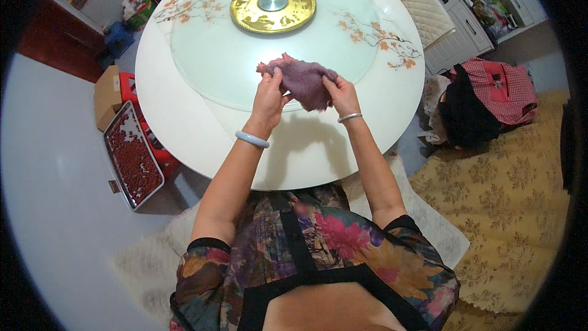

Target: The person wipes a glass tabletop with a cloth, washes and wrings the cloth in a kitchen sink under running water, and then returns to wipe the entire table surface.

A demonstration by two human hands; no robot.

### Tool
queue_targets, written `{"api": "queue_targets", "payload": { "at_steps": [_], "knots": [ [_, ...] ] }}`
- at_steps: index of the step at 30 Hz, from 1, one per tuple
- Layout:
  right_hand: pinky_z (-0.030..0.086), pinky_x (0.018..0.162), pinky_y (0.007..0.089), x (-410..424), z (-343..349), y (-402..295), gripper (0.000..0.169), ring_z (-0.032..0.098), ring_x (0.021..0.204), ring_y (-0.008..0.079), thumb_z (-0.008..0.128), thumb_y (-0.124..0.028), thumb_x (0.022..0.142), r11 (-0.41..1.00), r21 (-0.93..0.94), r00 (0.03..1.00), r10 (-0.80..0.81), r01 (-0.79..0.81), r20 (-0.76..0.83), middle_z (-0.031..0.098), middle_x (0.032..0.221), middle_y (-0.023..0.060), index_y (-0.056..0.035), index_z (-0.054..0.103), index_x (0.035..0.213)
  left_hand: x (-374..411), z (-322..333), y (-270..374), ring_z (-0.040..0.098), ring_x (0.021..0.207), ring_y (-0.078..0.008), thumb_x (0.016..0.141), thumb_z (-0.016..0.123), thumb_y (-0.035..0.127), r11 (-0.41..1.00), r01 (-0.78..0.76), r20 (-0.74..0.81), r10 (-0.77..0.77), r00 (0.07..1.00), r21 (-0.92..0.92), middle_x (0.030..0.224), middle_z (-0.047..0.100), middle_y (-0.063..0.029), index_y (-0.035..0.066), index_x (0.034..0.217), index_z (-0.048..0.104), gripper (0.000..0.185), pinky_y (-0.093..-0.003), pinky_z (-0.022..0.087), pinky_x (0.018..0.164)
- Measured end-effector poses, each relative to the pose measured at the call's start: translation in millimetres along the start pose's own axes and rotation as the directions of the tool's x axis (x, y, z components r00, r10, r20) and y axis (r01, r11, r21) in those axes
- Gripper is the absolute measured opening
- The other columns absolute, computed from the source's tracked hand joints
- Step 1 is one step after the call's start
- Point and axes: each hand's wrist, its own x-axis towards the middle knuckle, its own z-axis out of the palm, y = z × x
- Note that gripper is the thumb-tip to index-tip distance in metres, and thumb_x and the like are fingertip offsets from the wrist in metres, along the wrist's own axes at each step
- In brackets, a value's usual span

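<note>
A purple cloth with a reddish edge is held up over the near part of a round white table. My left hand pinches its left side between thumb and fingers. On the right side, my right hand grips the cloth's corner. The cloth hangs bunched between the two hands, and their shadow falls on the tabletop. Beyond it lies a round glass turntable printed with orange blossom branches, with a shiny gold disc at its middle.
At the left, a tray of small dark red pieces sits near a red plastic stool and a cardboard box. A red checked bag and a patterned yellow cloth are at the right. A quilted chair back stands behind the table.
</note>
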Motion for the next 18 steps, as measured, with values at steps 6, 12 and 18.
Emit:
{"api": "queue_targets", "payload": {
  "at_steps": [6, 12, 18],
  "knots": [
    [0.054, 0.075, 0.0307, 5, -26, -40, 0.026, 0.069, 0.082, 0.0144, 0.062, -0.016, 0.093, 0.826, -0.412, 0.895, -0.443, 0.385, -0.052, 0.074, 0.097, 0.0132, -0.0038, 0.069, 0.115, 18, 25, -16, 0.057, 0.117, -0.0258, 0.108, 0.033, 0.034, 0.993, 0.111, -0.084, -0.107, 0.991, 0.043, 0.134, 0.048, -0.0116, 0.011, 0.137, 0.038, 0.037, -0.0450, 0.055, 0.095],
    [0.054, 0.082, 0.0288, 16, -28, -82, 0.037, 0.067, 0.088, 0.0129, 0.061, -0.012, 0.093, 0.878, 0.064, 0.863, -0.477, 0.474, 0.166, 0.073, 0.104, 0.0115, -0.0063, 0.062, 0.130, 38, 35, -36, 0.052, 0.127, -0.0262, 0.105, 0.030, 0.050, 0.944, 0.206, 0.234, -0.145, 0.961, -0.259, 0.138, 0.048, -0.0125, 0.014, 0.141, 0.038, 0.052, -0.0459, 0.052, 0.102],
    [0.053, 0.057, 0.0308, 56, -63, -24, 0.045, 0.065, 0.069, 0.0158, 0.062, -0.033, 0.095, 0.973, -0.229, 0.998, -0.016, 0.030, 0.064, 0.068, 0.090, 0.0085, 0.0010, 0.058, 0.125, 52, 53, -58, 0.058, 0.118, -0.0200, 0.097, 0.061, 0.037, 0.979, 0.116, 0.248, -0.073, 0.966, -0.165, 0.130, 0.056, -0.0071, 0.008, 0.138, 0.041, 0.055, -0.0386, 0.050, 0.099]
  ]
}}
